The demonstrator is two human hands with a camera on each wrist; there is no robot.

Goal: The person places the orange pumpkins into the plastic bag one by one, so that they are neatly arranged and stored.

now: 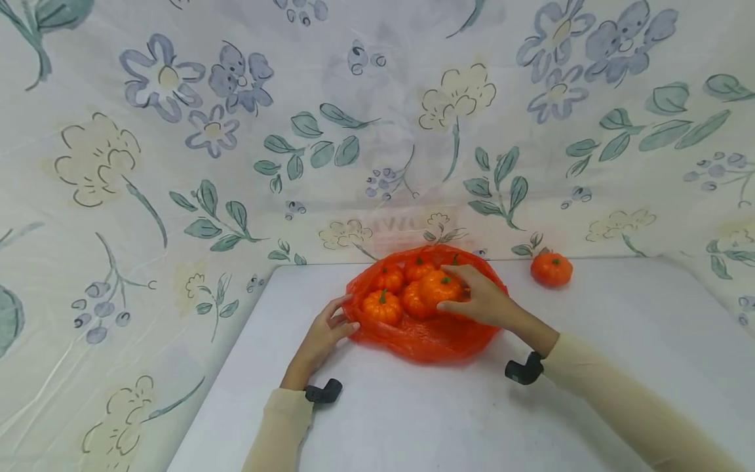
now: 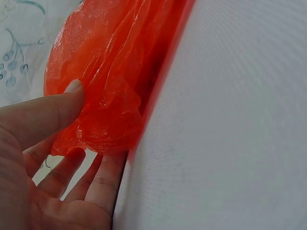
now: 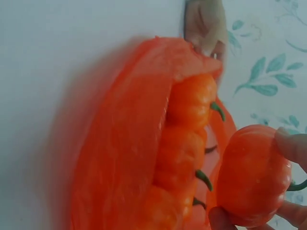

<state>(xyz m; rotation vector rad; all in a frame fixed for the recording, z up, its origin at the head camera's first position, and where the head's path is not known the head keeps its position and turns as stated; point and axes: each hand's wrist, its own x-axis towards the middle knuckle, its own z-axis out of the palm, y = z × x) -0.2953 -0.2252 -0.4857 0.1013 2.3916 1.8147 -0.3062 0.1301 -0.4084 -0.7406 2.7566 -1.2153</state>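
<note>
An orange plastic bag (image 1: 425, 337) lies open on the white table (image 1: 448, 419), with several small orange pumpkins (image 1: 382, 306) inside. My left hand (image 1: 330, 328) pinches the bag's left edge (image 2: 103, 115) between thumb and fingers. My right hand (image 1: 478, 298) grips one pumpkin (image 1: 439, 286) over the bag's mouth; in the right wrist view that pumpkin (image 3: 252, 175) sits between my fingertips (image 3: 292, 146), beside the bagged ones (image 3: 184, 158). Another pumpkin (image 1: 551, 269) stands alone on the table at the back right.
A floral cloth (image 1: 236, 131) hangs behind and drapes down the left side (image 1: 88, 295) of the table. The table's left edge runs diagonally near my left forearm (image 1: 277, 426). Bare tabletop lies in front and to the right.
</note>
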